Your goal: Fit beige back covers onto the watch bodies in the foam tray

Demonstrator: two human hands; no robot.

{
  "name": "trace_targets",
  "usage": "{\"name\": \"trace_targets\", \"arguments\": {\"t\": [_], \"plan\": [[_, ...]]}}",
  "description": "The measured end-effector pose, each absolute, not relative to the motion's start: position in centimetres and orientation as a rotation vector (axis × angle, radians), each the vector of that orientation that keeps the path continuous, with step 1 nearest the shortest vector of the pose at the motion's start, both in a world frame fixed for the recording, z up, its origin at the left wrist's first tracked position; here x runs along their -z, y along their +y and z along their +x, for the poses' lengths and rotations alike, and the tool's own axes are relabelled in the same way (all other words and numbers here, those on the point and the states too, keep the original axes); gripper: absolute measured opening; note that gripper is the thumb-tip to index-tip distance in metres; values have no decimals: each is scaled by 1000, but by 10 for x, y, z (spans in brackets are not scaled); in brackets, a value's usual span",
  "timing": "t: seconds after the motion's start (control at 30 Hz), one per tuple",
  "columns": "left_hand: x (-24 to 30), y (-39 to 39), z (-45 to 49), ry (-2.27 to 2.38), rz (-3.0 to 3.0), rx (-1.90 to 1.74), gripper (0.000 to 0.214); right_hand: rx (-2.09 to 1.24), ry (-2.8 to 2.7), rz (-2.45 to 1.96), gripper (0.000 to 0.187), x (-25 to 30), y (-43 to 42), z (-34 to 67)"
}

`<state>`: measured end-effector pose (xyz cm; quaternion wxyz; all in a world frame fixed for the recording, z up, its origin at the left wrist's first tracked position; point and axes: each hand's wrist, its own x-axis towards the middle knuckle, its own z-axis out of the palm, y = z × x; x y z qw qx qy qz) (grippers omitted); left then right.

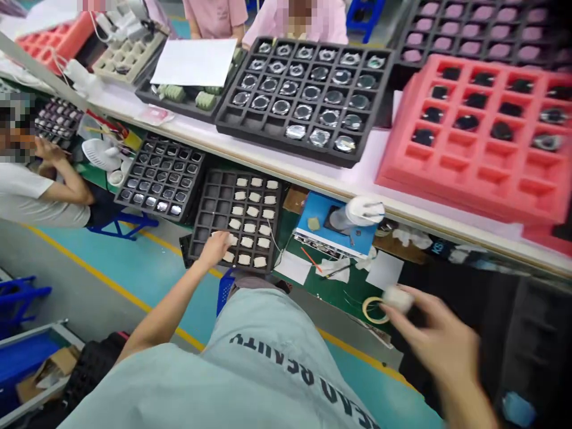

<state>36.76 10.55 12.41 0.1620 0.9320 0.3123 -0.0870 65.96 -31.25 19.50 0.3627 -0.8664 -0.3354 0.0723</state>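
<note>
A black compartment tray [210, 205] with rows of small off-white blocks [252, 211] lies on the bench in front of me. My left hand [216, 248] reaches into it, fingers closed at one of these blocks, which they partly hide. To the right, my right hand [440, 333] is raised, pinching a similar off-white block [399, 298] between thumb and fingers; it is slightly blurred. Below and left of that block a roll of tape [375, 310] lies on the green mat.
A black tray of watch-like parts [286, 128] and stacked red foam trays [473, 161] stand on the raised shelf. Another dark tray [161, 176] is on the left. A blue box [308, 223] bears a white-topped bottle [357, 213]. Co-workers sit opposite and at left.
</note>
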Motion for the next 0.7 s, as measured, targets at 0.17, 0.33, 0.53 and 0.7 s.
{"name": "trace_targets", "arguments": {"t": [0.17, 0.33, 0.53, 0.7], "plan": [[-82, 197, 357, 982, 2576, 217, 38, -583, -1176, -2015, 36, -147, -30, 593], [-42, 220, 342, 997, 2463, 75, 39, -758, -1408, -2062, 44, -85, 152, 555], [-29, 190, 307, 1300, 2328, -197, 40, -897, -1621, -2100, 41, -38, 204, 523], [-24, 174, 315, 1389, 2270, -262, 36, -869, -1626, -2097, 42, -30, 200, 520]]}}
